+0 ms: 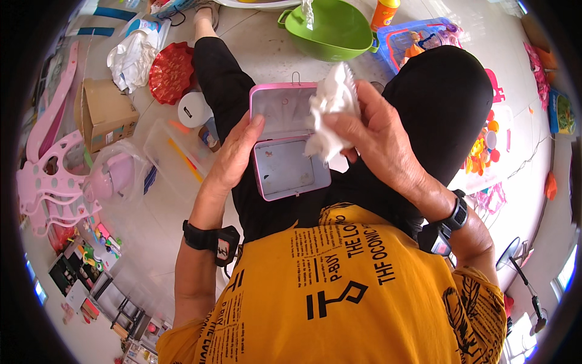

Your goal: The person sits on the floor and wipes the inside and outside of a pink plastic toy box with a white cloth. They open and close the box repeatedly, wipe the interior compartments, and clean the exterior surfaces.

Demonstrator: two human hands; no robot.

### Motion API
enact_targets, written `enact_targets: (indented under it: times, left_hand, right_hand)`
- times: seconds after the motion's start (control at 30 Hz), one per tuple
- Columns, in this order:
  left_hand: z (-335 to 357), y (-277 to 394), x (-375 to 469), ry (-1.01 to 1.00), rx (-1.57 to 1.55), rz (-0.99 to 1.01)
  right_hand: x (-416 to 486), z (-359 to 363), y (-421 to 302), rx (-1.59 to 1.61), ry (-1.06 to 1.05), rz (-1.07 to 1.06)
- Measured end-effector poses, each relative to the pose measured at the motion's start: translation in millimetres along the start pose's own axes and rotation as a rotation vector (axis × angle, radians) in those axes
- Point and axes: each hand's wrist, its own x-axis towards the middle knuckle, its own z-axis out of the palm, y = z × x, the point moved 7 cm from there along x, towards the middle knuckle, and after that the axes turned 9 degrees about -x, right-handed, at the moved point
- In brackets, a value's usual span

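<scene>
Near the middle of the head view, a pink-rimmed hinged metal box (293, 169) lies open over the lap, its lid raised away from the body and a wire loop at the lid's far edge. Small dark marks show inside its base. My left hand (238, 152) grips the box at its left side, thumb on the lid's rim. My right hand (379, 132) pinches a crumpled white cloth or tissue (334, 109) over the right part of the lid and base, hiding that part.
Ahead stand a green plastic basin (334, 34) and a blue basket (391, 41) of small things. A red fluted dish (172, 73), a cardboard box (107, 116) and pink plastic parts (54, 168) are at left. Colourful toy pieces (477, 152) lie beyond the right knee.
</scene>
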Motion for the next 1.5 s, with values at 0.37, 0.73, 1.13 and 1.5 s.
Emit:
enact_targets:
  times: [0.37,0.73,1.13,1.5]
  left_hand:
    - [3,-2,4,0.327,-0.120,0.118]
    - [20,39,5,0.413,0.332,0.360]
    - [28,54,4,0.482,0.236,0.497]
    - [29,44,7,0.364,0.475,0.444]
  right_hand:
    - [2,48,0,-0.595,-0.150,-0.290]
    - [-5,44,-10,-0.714,-0.210,-0.500]
    - [27,61,6,-0.545,-0.144,-0.484]
    - [15,70,18,-1.337,-0.326,-0.510]
